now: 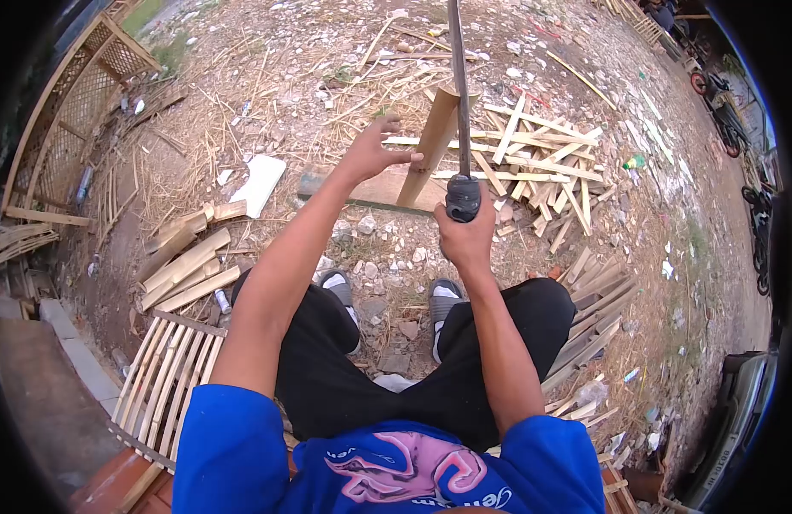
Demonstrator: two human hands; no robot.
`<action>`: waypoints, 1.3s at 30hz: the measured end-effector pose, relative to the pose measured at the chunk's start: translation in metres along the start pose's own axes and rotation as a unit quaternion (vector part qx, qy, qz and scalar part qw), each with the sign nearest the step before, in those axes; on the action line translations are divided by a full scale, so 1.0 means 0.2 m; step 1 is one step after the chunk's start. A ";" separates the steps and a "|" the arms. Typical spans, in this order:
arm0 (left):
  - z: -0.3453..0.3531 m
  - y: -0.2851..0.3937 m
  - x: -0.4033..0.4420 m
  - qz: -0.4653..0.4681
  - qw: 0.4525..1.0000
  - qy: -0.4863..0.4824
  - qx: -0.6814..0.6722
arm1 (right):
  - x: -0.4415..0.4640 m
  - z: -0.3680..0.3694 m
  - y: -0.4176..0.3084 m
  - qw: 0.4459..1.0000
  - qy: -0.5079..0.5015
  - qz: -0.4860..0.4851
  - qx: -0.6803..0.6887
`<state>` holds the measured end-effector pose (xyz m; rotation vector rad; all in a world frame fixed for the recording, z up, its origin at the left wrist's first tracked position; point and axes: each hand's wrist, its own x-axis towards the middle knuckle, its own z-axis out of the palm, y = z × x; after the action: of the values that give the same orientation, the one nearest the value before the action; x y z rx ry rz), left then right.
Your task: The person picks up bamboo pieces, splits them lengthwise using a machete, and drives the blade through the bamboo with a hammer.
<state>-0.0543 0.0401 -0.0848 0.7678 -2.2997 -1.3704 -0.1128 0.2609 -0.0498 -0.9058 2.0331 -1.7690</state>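
My right hand (469, 236) is wrapped round the black handle of a machete (459, 77), its long dark blade pointing away from me. Along the blade's left side stands a split bamboo piece (430, 146), slightly tilted, its lower end at a wooden block (379, 188) on the ground. My left hand (375, 154) is just left of the bamboo, fingers spread and curved. The thumb tip reaches the bamboo's edge; whether it presses on it I cannot tell.
Split bamboo strips (555, 158) lie heaped beyond the block to the right. More bamboo pieces (190, 265) lie at left, near a slatted bamboo frame (169, 377). A white slab (261, 184) rests on littered ground. Motorbikes (722, 111) and a vehicle (735, 428) stand at right.
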 end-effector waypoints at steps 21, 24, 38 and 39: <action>0.01 -0.06 0.04 0.004 0.999 -0.020 0.032 | -0.01 0.07 0.08 0.999 -0.021 -0.012 -0.047; 0.03 -0.06 0.03 0.002 1.000 -0.017 0.014 | -0.06 0.07 0.06 0.998 -0.033 0.002 -0.047; 0.05 -0.04 -0.07 0.060 0.986 -0.080 0.132 | -0.02 0.08 0.11 0.997 -0.001 -0.005 -0.081; 0.03 -0.08 -0.05 -0.035 0.969 -0.164 0.179 | 0.01 0.07 0.12 0.997 -0.002 -0.005 -0.079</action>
<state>-0.0450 0.0435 -0.1022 0.7793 -2.8586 -1.1983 -0.1115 0.2496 -0.0766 -0.9651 2.1956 -1.6271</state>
